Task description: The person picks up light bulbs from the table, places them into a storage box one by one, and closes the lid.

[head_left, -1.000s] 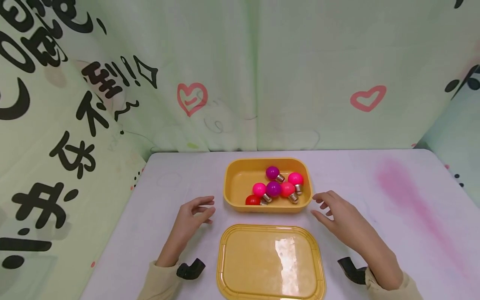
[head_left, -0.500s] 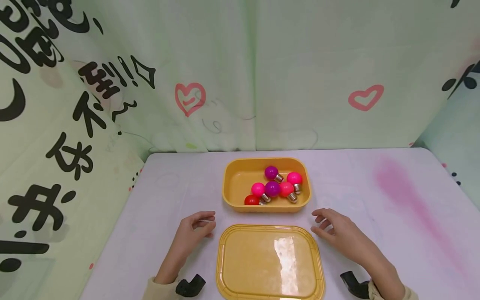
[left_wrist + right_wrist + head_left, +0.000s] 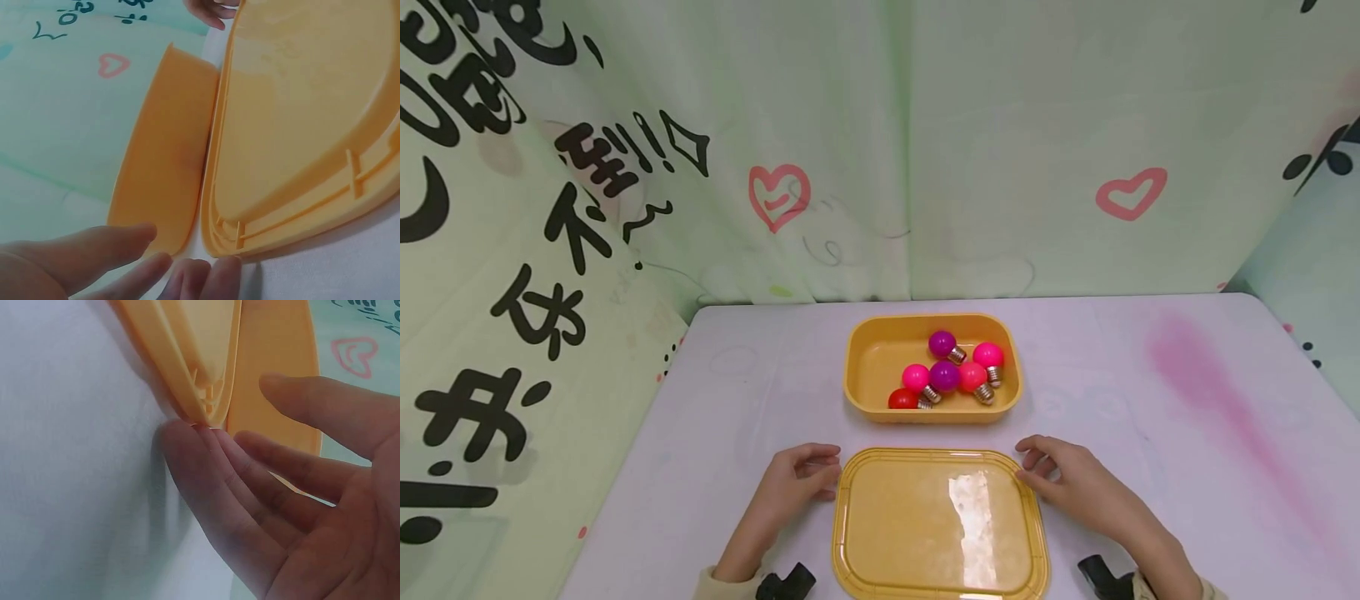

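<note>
A yellow rectangular lid (image 3: 917, 525) lies flat on the table, nearest the person. Beside its upper left corner is my left hand (image 3: 797, 487), fingers loosely bent and holding nothing. At the upper right corner my right hand (image 3: 1078, 487) has its fingertips at the lid's edge, and in the right wrist view (image 3: 300, 487) they appear to touch the rim without gripping it. Just beyond the lid stands a yellow tub (image 3: 872, 358) holding several bulbs, including a purple bulb (image 3: 944, 376), a red bulb (image 3: 902, 399) and a pink bulb (image 3: 988, 355).
The table (image 3: 1150, 433) has a white cover with a pink stain (image 3: 1210, 375) on the right. Pale green curtains (image 3: 1000, 150) with drawn hearts and black lettering hang behind and at the sides. A black wrist mount (image 3: 786, 582) sits at the left sleeve.
Both hands have drawn back from beside the tub toward the person, arriving at the lid's upper corners. Tub, bulbs and lid have stayed in place.
</note>
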A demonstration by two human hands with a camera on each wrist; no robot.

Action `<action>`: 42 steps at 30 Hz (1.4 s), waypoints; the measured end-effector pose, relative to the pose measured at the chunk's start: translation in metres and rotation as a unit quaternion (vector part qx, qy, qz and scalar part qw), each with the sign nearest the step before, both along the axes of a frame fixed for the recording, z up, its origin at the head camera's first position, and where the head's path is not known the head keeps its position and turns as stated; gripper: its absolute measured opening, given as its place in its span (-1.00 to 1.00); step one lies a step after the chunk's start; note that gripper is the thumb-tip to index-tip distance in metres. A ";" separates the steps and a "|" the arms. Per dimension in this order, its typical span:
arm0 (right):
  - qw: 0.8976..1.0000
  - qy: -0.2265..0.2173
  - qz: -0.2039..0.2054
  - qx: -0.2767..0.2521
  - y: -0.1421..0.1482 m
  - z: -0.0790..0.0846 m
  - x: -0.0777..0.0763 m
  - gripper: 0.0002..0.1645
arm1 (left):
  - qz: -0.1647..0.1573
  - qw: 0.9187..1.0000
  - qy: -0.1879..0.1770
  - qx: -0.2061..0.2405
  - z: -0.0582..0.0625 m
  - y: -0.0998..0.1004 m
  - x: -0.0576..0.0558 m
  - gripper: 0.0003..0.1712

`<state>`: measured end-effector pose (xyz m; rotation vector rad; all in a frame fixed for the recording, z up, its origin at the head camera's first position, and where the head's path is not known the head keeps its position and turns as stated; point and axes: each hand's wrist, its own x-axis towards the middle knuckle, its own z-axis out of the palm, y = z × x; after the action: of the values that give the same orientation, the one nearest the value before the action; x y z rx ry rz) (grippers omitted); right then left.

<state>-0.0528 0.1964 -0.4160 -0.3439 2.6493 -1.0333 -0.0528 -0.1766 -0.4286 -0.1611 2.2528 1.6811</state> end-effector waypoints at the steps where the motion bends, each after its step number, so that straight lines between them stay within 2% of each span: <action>1: 1.000 -0.004 0.002 -0.003 0.000 0.000 0.000 -0.60 | -0.005 1.000 -0.001 -0.002 0.000 0.000 0.001 -0.60; 5: 0.999 -0.029 0.002 -0.015 -0.001 0.000 0.001 -0.58 | -0.018 1.000 -0.008 -0.012 0.000 0.001 0.002 -0.61; 9: 0.998 -0.056 -0.014 -0.021 -0.004 0.000 0.003 -0.58 | -0.025 0.999 -0.011 -0.018 -0.001 0.001 0.004 -0.62; 12: 0.997 -0.067 -0.025 -0.015 -0.007 0.001 0.003 -0.59 | -0.030 0.999 0.003 -0.022 -0.003 0.002 0.005 -0.63; 20: 0.998 -0.062 -0.023 0.005 -0.007 0.001 0.003 -0.50 | -0.043 0.996 0.041 -0.073 -0.003 0.003 0.005 -0.61; 25: 0.998 -0.053 -0.018 0.010 -0.007 0.000 0.002 -0.51 | -0.044 0.994 0.046 -0.090 -0.002 0.004 0.004 -0.60; 30: 0.998 -0.062 -0.021 0.011 -0.007 0.000 0.000 -0.52 | -0.028 0.995 0.042 -0.086 -0.002 0.005 0.003 -0.64; 36: 0.995 -0.092 -0.029 -0.036 -0.006 0.000 0.001 -0.55 | -0.022 0.998 0.025 -0.050 -0.006 0.005 0.001 -0.68; 42: 0.996 -0.080 0.004 -0.036 -0.002 -0.001 0.000 -0.56 | -0.030 0.999 0.000 -0.037 -0.006 0.004 -0.001 -0.67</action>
<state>-0.0527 0.1945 -0.4169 -0.2748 2.4714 -1.1085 -0.0535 -0.1729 -0.4347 -0.1087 2.2981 1.5682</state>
